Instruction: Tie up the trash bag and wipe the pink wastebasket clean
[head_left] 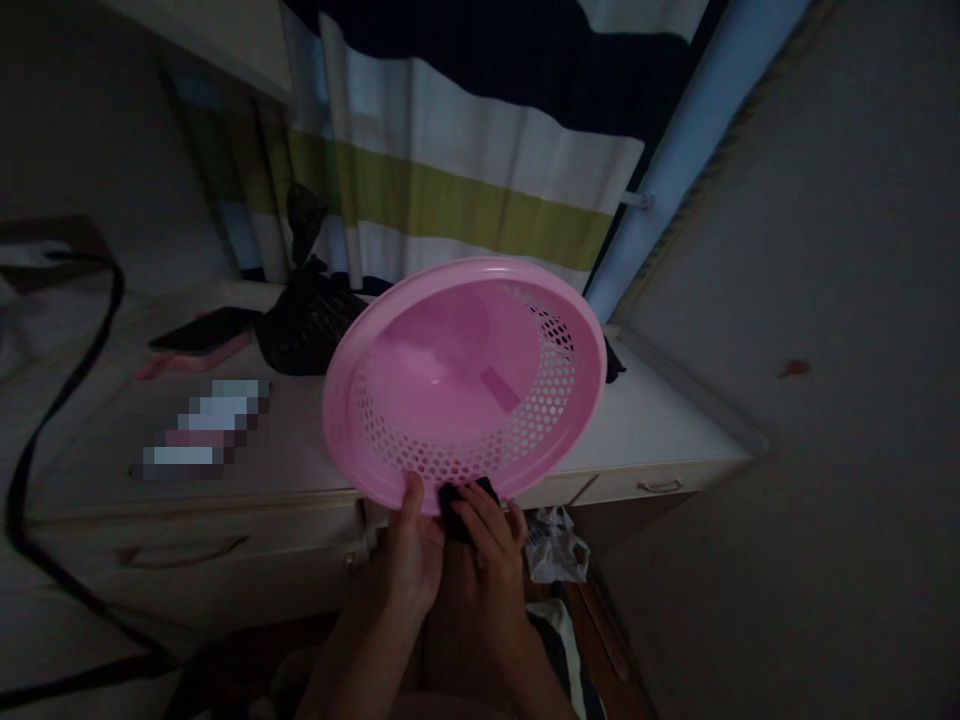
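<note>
A round pink plastic basket (442,380) with perforated sides is tilted so that its inside faces me. My left hand (411,560) grips its near rim, with the thumb over the edge and the other fingers mostly hidden beneath. Close beside it, my right hand (491,555) is closed on a small black cloth (456,510), which it presses against the same rim. A darker pink rectangle (500,390) shows on the basket's inner surface. Nothing else seems to lie inside the basket.
Behind the basket runs a white counter (645,420) with drawers below. On its left are a tied black plastic bag (307,320), a dark-topped pink case (206,335) and a pixelated object (206,425). A striped curtain (480,180) hangs behind; a clear plastic bag (556,545) lies below.
</note>
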